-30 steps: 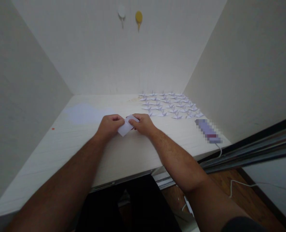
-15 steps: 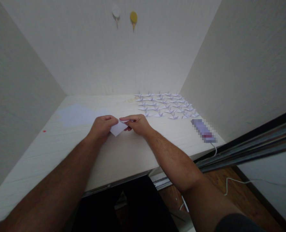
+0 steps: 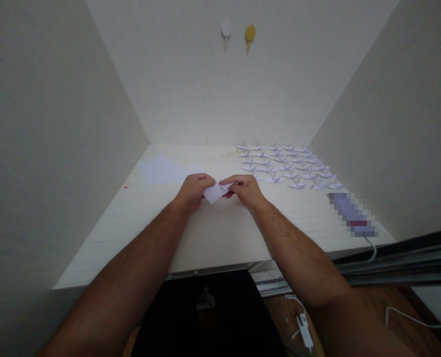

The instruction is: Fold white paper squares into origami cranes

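Your left hand (image 3: 195,190) and right hand (image 3: 248,191) pinch folded white paper (image 3: 213,194), nearer you than the origami cranes (image 3: 291,176) on the table (image 3: 220,238).

Dim light, soft detail

The white wood-grain counter (image 3: 220,238) is brightest toward the pale back wall (image 3: 213,99), duller between the bare forearms (image 3: 155,243). The 2 grey side walls (image 3: 49,124) darken outward; the black trousers (image 3: 179,317) lose most detail. The small white folded paper (image 3: 213,193) looks soft. Wide-angle distortion stretches the edges, and coarse square pixelation masks 1 purplish-grey object (image 3: 350,213).
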{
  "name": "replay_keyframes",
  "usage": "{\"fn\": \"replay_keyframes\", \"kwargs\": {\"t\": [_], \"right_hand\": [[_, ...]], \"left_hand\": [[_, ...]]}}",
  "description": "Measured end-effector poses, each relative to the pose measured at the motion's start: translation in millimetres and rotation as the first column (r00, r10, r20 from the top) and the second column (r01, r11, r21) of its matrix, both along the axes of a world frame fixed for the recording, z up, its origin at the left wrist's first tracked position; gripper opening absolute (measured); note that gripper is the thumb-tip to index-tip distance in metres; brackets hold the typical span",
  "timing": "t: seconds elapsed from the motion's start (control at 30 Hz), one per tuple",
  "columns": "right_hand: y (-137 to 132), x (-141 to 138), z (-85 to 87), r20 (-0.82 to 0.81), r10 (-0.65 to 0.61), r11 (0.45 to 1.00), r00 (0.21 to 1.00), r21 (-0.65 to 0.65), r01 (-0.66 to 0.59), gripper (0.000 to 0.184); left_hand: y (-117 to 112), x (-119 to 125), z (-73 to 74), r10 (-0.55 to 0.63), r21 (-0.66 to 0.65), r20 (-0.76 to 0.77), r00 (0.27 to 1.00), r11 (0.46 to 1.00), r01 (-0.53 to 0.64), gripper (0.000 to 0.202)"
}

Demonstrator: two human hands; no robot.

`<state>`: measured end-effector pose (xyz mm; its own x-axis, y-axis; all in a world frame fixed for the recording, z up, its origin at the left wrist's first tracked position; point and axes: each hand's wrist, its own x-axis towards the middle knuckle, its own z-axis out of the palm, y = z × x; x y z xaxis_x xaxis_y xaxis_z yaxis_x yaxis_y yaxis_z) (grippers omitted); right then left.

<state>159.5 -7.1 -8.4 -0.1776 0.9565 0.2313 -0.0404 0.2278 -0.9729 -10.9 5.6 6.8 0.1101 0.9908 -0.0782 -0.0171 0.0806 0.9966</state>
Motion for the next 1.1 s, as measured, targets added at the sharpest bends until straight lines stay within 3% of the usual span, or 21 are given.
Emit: {"fn": "replay_keyframes", "kwargs": {"t": [0.5, 0.87, 1.1], "right_hand": [[-5.9, -0.4, 6.2, 0.092, -0.05, 0.999, 0.995, 0.022, 0.048, 0.015], [-5.8, 1.0, 5.3, 0.133, -0.075, 0.997, 0.988, 0.023, 0.073, 0.019], [-8.5, 2.1, 9.2, 0.116, -0.029, 1.0, 0.993, -0.009, 0.03, 0.019]], "left_hand": [[3.6, -1.6, -5.0, -0.031, -0.022, 0.055, 0.998, 0.999, 0.032, 0.011], [-3.2, -3.7, 2.6, -0.218, -0.061, 0.096, 0.971, 0.973, 0.224, 0.018], [-1.3, -4.2, -0.4, -0.176, -0.027, 0.028, 0.984, 0.984, 0.177, 0.018]]}}
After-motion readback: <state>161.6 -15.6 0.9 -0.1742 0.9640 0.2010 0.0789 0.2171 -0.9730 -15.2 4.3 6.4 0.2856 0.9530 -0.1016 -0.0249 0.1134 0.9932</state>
